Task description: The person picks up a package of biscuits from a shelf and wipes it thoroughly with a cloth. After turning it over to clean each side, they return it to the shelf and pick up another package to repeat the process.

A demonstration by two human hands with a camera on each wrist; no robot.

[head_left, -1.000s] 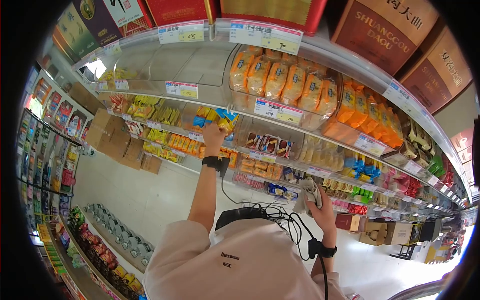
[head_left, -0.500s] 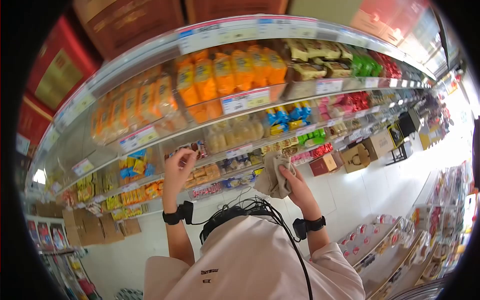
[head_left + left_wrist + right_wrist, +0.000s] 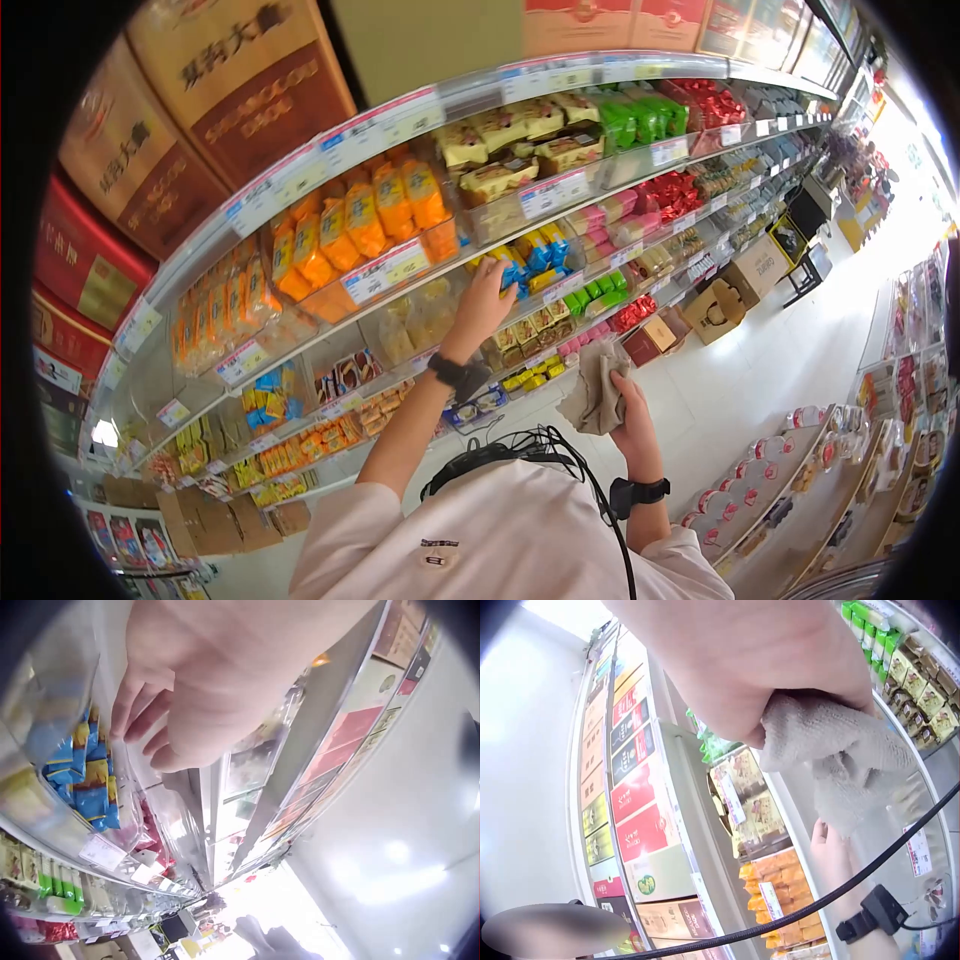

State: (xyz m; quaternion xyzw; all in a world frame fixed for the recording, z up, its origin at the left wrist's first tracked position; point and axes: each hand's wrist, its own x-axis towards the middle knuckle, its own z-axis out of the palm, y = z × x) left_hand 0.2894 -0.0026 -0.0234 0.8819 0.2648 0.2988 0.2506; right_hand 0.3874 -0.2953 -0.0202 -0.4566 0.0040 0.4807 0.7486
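My left hand (image 3: 484,308) is raised to the middle shelf, at the bin of blue and yellow snack packets (image 3: 545,250). In the left wrist view its fingers (image 3: 142,709) are loosely bent with nothing between them, beside the blue and yellow packets (image 3: 88,776). A crumpled grey cloth (image 3: 597,388) hangs from my right hand (image 3: 634,415), which grips it in front of the lower shelves. The right wrist view shows the cloth (image 3: 832,750) bunched under the palm, with part of it hanging loose.
Orange-wrapped packs (image 3: 360,215) fill a clear bin above the left hand. Boxed bottles (image 3: 240,90) line the top shelf. Cardboard boxes (image 3: 715,310) stand on the floor at right. A black cable (image 3: 605,520) runs down the person's shirt.
The view has shifted right along the shelves. My left hand has gone from one blue and yellow bin, past the chocolate-coloured snacks, to another bin further right. The right hand keeps the cloth.
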